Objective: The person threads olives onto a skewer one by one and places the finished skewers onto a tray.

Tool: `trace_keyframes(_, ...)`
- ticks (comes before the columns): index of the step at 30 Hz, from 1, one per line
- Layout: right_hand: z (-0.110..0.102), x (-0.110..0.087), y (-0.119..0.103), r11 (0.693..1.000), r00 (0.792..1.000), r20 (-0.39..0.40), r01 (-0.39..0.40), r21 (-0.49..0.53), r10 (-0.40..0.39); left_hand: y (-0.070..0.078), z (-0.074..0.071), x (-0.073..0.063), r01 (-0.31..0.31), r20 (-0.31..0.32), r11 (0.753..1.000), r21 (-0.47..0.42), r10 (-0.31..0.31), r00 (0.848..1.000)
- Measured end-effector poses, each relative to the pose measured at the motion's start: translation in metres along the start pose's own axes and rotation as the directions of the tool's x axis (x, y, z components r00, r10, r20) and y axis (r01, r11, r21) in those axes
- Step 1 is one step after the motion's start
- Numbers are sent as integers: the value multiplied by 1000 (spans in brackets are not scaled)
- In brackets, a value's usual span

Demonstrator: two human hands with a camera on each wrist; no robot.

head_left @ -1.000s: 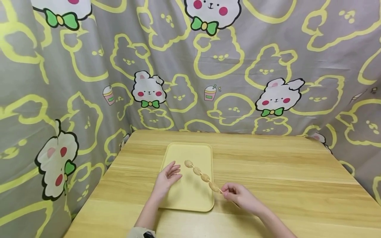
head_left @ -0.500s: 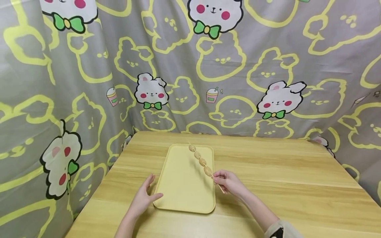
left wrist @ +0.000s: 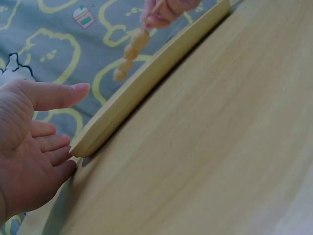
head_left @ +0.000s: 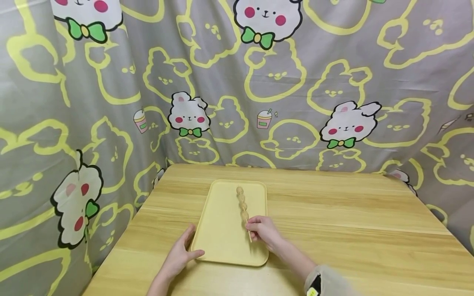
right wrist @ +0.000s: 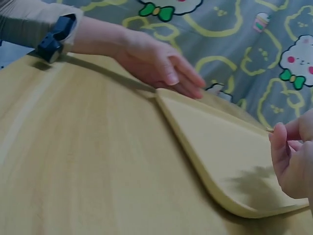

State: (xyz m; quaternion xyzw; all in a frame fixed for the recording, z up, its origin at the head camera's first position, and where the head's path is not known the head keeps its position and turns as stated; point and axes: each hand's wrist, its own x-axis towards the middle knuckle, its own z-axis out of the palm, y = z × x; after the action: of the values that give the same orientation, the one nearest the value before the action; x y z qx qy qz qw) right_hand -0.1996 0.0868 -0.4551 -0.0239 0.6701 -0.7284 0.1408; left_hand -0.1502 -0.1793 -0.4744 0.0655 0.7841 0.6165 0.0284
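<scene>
A skewer (head_left: 242, 205) threaded with several tan balls is pinched by its bare stick end in my right hand (head_left: 264, 233). The skewer points toward the far end of the pale yellow tray (head_left: 218, 222), and the left wrist view shows its balls (left wrist: 131, 52) raised above the tray's rim. In the right wrist view, a shadow from my right hand (right wrist: 296, 161) falls on the tray; the balls are out of that view. My left hand (head_left: 178, 254) is at the tray's near left corner, thumb and fingers spread apart. Its fingers (left wrist: 54, 143) are by the tray's edge, contact unclear.
The tray lies on a wooden table (head_left: 344, 230) with a light grain. Behind and to the left hangs a grey curtain (head_left: 289, 148) printed with yellow outlines and white animal heads. A dark device (right wrist: 56, 39) is strapped over the left sleeve.
My right hand has carried the skewer leftward over the tray, and the skewer now points more straight away from me. My left hand moved back from above the tray to its near left corner.
</scene>
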Motion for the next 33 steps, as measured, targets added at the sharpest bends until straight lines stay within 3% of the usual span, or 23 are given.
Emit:
trace_keyframes(9, 20, 2, 18, 999, 998, -61, -23, 35, 25, 0, 2, 1, -9, 9, 999, -48, 9, 1000)
trace_keyframes(16, 32, 1, 20, 997, 998, -14, -67, 48, 68, 1, 2, 1, -9, 11, 998, -58, 10, 1000)
trace_keyframes(25, 40, -3, 21, 999, 999, -3, -47, -11, 47, -1, 2, 1, -9, 8, 998, -57, 9, 1000)
trace_keyframes(33, 34, -5, 19, 992, 1000, 8, 10, -123, -9, 2, 2, 1, -1, 3, 999, -53, 1, 1000)
